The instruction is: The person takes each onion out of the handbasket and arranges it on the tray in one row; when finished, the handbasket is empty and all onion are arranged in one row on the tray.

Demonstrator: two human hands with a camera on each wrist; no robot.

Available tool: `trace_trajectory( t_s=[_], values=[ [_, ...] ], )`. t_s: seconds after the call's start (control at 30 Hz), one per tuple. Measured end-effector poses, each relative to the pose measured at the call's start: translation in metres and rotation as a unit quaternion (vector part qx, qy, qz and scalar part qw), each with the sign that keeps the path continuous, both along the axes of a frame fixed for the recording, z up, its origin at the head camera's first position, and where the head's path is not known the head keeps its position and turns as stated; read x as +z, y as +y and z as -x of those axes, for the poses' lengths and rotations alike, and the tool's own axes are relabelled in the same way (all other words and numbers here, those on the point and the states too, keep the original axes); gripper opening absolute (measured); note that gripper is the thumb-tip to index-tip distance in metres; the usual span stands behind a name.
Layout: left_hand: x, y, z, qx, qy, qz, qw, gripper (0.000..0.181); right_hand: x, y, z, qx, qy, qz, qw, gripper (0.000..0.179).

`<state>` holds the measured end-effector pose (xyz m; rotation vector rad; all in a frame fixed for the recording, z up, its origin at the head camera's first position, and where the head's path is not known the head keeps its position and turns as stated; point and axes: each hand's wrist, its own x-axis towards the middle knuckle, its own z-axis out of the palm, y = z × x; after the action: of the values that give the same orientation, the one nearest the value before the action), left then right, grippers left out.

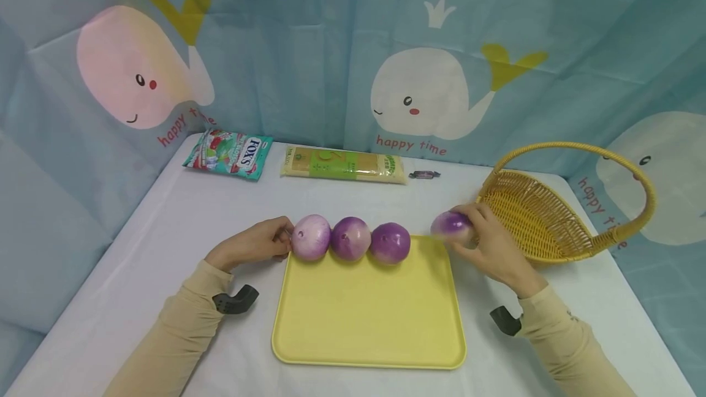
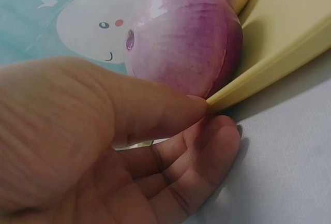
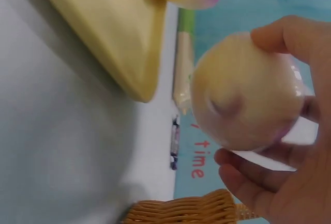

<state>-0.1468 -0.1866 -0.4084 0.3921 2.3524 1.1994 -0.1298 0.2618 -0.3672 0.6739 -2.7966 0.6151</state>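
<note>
Three toy onions stand in a row along the far rim of a yellow tray (image 1: pixel 369 317): a pale streaked onion (image 1: pixel 311 239) at left, a purple-and-cream onion (image 1: pixel 351 239) in the middle, a darker purple onion (image 1: pixel 390 244) at right. My left hand (image 1: pixel 256 241) pinches the tray's far left corner, right beside the pale onion; in the left wrist view, the thumb meets the rim and the fingers curl below. My right hand (image 1: pixel 491 247) holds another purple-and-cream onion (image 3: pixel 245 92) in the air near the tray's far right corner, its pale dimpled side showing in the right wrist view.
A yellow wicker basket (image 1: pixel 579 238) with a tall handle stands to the right. Along the back lie a green candy bag (image 1: pixel 228 153), a long pack of noodles (image 1: pixel 344 164) and a small wrapped candy (image 1: pixel 424 174). A whale-print curtain (image 1: pixel 309 48) hangs behind the white table.
</note>
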Motion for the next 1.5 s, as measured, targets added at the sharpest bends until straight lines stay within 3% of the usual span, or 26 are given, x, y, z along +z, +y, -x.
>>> trace_trajectory(
  t_s=[0.17,0.37,0.6,0.8,1.1,1.5],
  values=[
    [0.000,-0.001,-0.001,0.003,-0.003,-0.001,1.0000,0.032,-0.006,-0.003,-0.003,0.030,0.004,-0.020,0.9993,0.058],
    [-0.002,-0.003,-0.001,0.003,-0.006,-0.005,1.0000,0.033,-0.015,-0.004,-0.005,0.060,-0.028,-0.034,0.9972,0.062],
    [-0.002,-0.003,-0.002,0.002,-0.008,-0.007,0.9999,0.033,-0.020,-0.008,-0.007,0.085,-0.038,-0.016,0.9955,0.066],
    [-0.002,-0.003,-0.002,0.000,-0.005,-0.006,1.0000,0.033,-0.024,-0.009,-0.009,0.088,-0.049,-0.015,0.9948,0.071],
    [-0.003,-0.002,0.000,-0.002,-0.006,-0.008,0.9999,0.031,-0.024,-0.010,-0.013,0.062,-0.052,-0.020,0.9965,0.073],
    [-0.002,-0.002,0.001,-0.006,-0.001,-0.008,1.0000,0.031,-0.024,-0.015,-0.009,0.067,-0.055,-0.002,0.9962,0.072]
  ],
)
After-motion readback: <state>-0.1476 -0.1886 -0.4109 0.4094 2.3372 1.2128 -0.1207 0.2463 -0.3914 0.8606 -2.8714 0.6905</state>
